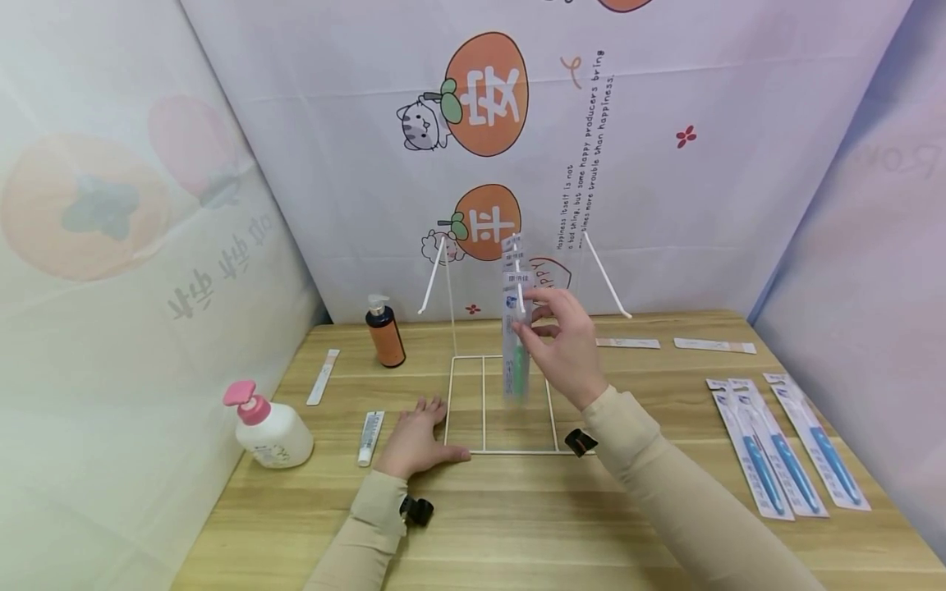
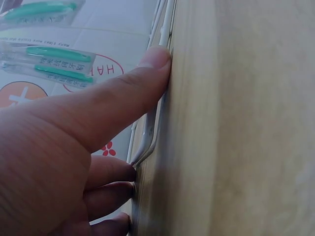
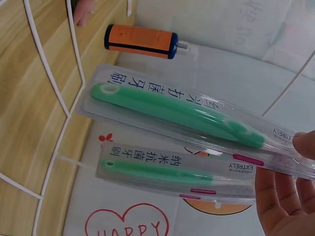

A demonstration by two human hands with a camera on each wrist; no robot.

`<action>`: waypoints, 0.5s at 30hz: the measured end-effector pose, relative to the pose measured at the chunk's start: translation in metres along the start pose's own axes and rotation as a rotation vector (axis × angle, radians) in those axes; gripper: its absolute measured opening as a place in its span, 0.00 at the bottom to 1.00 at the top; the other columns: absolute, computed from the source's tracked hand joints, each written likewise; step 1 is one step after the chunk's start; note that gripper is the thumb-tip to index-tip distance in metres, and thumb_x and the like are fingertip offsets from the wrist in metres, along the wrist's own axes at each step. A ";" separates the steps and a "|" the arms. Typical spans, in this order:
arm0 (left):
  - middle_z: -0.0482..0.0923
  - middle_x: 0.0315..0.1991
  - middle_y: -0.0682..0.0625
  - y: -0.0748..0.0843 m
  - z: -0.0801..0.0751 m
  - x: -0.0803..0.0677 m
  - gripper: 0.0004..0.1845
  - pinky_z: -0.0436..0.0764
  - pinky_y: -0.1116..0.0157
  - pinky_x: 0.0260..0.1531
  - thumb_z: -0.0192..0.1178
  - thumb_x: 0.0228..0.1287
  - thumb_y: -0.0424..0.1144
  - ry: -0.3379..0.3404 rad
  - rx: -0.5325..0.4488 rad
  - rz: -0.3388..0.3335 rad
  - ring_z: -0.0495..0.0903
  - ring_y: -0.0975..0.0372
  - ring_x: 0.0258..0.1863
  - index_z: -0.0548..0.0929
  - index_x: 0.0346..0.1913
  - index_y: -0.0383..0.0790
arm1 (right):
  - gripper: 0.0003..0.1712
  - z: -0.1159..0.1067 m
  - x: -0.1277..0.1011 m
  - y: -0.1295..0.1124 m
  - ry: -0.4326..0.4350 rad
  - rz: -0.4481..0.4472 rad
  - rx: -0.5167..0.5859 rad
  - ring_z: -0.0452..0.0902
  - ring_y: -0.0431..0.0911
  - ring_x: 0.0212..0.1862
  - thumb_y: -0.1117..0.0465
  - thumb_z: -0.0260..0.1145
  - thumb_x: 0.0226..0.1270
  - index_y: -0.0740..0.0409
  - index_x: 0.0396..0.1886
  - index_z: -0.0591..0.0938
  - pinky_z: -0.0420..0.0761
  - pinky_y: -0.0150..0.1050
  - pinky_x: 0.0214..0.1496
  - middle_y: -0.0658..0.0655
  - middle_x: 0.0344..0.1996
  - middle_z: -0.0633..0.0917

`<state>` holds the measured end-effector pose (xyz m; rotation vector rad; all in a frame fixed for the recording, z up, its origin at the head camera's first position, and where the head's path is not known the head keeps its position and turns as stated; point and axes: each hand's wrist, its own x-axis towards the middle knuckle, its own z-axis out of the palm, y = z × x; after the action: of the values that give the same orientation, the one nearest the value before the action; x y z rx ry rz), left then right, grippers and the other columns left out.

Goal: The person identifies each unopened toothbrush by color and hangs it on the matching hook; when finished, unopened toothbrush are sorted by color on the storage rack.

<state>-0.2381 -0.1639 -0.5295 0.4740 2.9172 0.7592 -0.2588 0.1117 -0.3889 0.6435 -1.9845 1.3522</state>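
Head view: looks forward and down from above the bench [image 1: 517, 525], taking in both arms and the backdrop.
Left wrist view: sits very close behind the left hand [image 2: 64, 162], facing along the bench edge toward the wire rack [image 2: 165, 29].
Right wrist view: looks close-up from beside the right hand [image 3: 285, 196] at the packaged green toothbrushes [image 3: 172, 110].
Shared: rack, toothbrush packs, backdrop.
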 end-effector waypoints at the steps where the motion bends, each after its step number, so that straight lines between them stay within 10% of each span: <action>1: 0.64 0.81 0.34 0.000 0.000 0.000 0.58 0.56 0.33 0.78 0.80 0.54 0.66 0.000 0.001 0.001 0.56 0.35 0.82 0.72 0.79 0.32 | 0.27 0.001 0.001 0.001 0.003 -0.001 -0.010 0.86 0.53 0.45 0.78 0.78 0.63 0.63 0.61 0.83 0.92 0.44 0.41 0.63 0.51 0.81; 15: 0.64 0.81 0.34 -0.002 0.002 0.000 0.58 0.57 0.32 0.77 0.80 0.54 0.67 0.008 -0.004 0.006 0.56 0.34 0.82 0.73 0.79 0.31 | 0.27 0.005 0.010 0.012 0.011 -0.005 -0.061 0.86 0.53 0.45 0.78 0.77 0.63 0.64 0.61 0.81 0.91 0.40 0.42 0.63 0.51 0.81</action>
<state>-0.2386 -0.1641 -0.5321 0.4811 2.9231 0.7689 -0.2749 0.1104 -0.3906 0.6112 -2.0057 1.2846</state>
